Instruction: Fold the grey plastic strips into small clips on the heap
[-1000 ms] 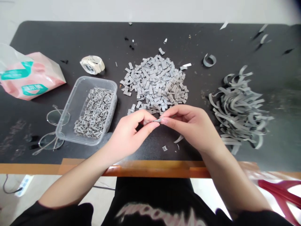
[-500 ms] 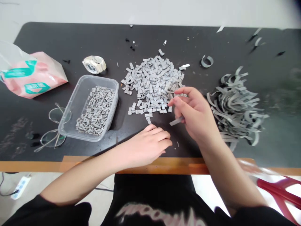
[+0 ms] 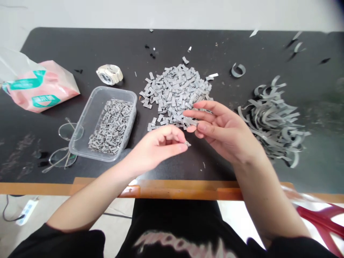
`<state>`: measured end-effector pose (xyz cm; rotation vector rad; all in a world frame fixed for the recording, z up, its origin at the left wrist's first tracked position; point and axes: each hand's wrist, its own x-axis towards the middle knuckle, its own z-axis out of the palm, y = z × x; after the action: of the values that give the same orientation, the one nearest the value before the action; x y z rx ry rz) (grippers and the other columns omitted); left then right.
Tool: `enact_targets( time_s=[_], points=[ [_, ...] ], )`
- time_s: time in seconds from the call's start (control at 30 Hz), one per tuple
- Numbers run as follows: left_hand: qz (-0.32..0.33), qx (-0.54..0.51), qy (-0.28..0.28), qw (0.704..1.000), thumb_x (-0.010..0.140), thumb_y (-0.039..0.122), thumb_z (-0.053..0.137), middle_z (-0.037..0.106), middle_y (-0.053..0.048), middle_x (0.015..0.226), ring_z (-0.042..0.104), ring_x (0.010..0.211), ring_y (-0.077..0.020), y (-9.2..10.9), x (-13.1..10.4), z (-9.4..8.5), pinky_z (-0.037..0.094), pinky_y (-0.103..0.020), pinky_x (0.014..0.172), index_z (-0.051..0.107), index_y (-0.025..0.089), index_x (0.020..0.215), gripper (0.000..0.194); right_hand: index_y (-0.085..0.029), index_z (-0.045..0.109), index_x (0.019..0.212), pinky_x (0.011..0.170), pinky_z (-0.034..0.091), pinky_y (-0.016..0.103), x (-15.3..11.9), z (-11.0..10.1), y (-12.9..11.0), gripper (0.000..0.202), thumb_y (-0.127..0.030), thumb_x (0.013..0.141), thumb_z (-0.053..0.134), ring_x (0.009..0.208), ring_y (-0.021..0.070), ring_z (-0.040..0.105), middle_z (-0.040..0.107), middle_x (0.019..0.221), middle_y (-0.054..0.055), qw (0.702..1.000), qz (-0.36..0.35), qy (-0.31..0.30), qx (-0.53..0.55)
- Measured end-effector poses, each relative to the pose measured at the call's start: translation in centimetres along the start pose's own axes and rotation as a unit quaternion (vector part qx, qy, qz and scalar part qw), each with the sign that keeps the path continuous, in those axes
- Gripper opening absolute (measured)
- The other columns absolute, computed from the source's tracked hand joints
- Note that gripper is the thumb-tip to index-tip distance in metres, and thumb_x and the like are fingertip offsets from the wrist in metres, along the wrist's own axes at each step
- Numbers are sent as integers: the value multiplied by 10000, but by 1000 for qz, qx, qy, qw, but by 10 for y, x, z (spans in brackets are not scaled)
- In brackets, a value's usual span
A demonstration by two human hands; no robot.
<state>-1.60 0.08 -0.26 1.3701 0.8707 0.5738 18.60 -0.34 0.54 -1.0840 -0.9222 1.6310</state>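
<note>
In the head view, my left hand (image 3: 161, 147) pinches a small grey clip-like piece (image 3: 188, 143) between thumb and forefinger, above the dark table. Close by on the right, my right hand (image 3: 228, 134) grips a short grey strip (image 3: 192, 122) between thumb and fingers, its other fingers spread. The strip's end points toward the left hand, but the two pieces are apart. Just behind both hands lies a pile of small grey strap pieces (image 3: 177, 86), partly covered by the right hand's fingers. A heap of loose, curling grey strips (image 3: 279, 118) lies beyond the right wrist.
A clear plastic box (image 3: 77, 138) at left holds many small grey clips (image 3: 111, 127). Around it are eyeglasses (image 3: 60, 157), a white watch (image 3: 109, 74) and a pink tissue packet (image 3: 51, 87). One curled strip (image 3: 238, 70) lies behind. The wooden table edge (image 3: 177, 189) runs in front.
My left hand has lifted from the table and turned, now showing a small clip in its pinch. My right hand has moved left, and its strip is raised toward the pile.
</note>
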Motion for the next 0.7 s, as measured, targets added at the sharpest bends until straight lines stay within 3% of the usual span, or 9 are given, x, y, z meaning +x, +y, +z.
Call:
enact_targets(
  time_s=[0.1,0.23,0.43,0.7],
  points=[
    [-10,-128,36,991,872,210,648,631,-1,768,638,732,-147,6,-1,-4,551,-331,750,566,210,864,83,-244,698,1024,760,592,311,-3,-1,0,224,-179,824,776,818,161,735,776,984,15,998,-7,-65,-2],
    [-47,-216,41,974,831,185,705,621,0,778,623,701,-116,8,-2,-4,559,-277,709,598,198,846,109,-223,749,960,873,592,285,-5,0,7,160,-105,854,764,878,128,733,761,943,-8,991,-23,-128,19],
    [-94,-337,30,936,797,142,782,636,11,746,621,706,-66,9,-2,-2,525,-166,713,695,150,796,87,-197,757,918,820,596,248,-4,5,16,155,-79,824,797,827,110,710,732,880,-9,991,-57,-112,51],
    [-116,-362,31,924,819,162,785,694,-6,748,634,713,-77,7,-2,0,517,-161,705,734,145,825,54,-206,756,918,802,593,220,-6,8,16,177,-52,834,777,811,95,697,709,869,-17,992,-59,-88,66]
  ],
)
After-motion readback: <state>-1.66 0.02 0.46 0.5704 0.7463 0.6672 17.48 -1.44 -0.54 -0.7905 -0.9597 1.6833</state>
